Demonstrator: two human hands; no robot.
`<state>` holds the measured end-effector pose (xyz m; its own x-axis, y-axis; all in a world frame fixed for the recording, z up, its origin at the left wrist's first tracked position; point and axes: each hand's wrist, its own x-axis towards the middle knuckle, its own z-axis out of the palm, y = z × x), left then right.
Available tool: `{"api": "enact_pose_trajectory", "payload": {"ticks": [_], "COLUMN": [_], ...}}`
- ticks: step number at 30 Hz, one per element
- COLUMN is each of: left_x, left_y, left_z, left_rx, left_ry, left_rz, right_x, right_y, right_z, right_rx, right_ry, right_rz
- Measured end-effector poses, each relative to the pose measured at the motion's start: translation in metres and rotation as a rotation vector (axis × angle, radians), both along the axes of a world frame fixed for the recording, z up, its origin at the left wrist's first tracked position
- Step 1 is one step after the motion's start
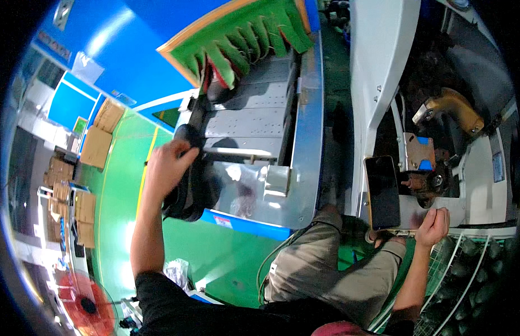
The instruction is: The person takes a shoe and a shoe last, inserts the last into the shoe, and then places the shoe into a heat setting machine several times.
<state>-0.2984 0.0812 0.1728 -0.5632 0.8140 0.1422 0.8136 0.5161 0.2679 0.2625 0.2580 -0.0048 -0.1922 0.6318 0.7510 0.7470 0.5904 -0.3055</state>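
My left hand [169, 163] reaches out to the left and closes over a black shoe [188, 185] at the near end of a grey metal conveyor [254, 120]. More dark shoes sit further along the belt under hanging green curtain strips [243, 39]. My right hand [433, 225] rests with curled fingers on the front edge of a white machine [484, 185]; I cannot tell whether it holds anything. A dark phone [382, 191] stands propped just left of that hand. My knee in khaki trousers [316, 269] lies between both hands.
A wire basket [467, 269] with several dark pieces stands at the lower right. The machine holds a brass-coloured arm [456, 106] and a brown plate with blue tabs [419, 152]. Cardboard boxes [97, 140] stack along the green floor [120, 185] at left. A red fan [86, 305] stands at lower left.
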Motion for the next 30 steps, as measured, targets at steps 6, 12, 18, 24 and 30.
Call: {"api": "enact_pose_trajectory", "payload": {"ticks": [6,12,18,24,30], "left_x": [-0.167,-0.185,-0.029,0.056,0.113], "left_y": [0.200,0.255,0.246,0.218,0.190], "left_z": [-0.106,-0.216,-0.213,-0.213,-0.206], "left_rx": [-0.180,0.155,0.166,0.138,0.113], "left_ry": [0.078,-0.540,-0.331,-0.294,-0.285], "left_rz": [-0.351,-0.178,-0.284,-0.410,-0.521], "right_x": [0.004,0.004,0.013,0.001,0.001], "right_y": [0.004,0.013,-0.005,0.009,0.008], "right_z": [0.002,0.016,0.011,0.000,0.000], "right_rx": [0.065,-0.004,0.054,0.156,0.225], "right_ry": [-0.032,-0.032,0.034,0.119,0.178], "right_rz": [-0.045,-0.075,-0.099,-0.081,-0.106]}}
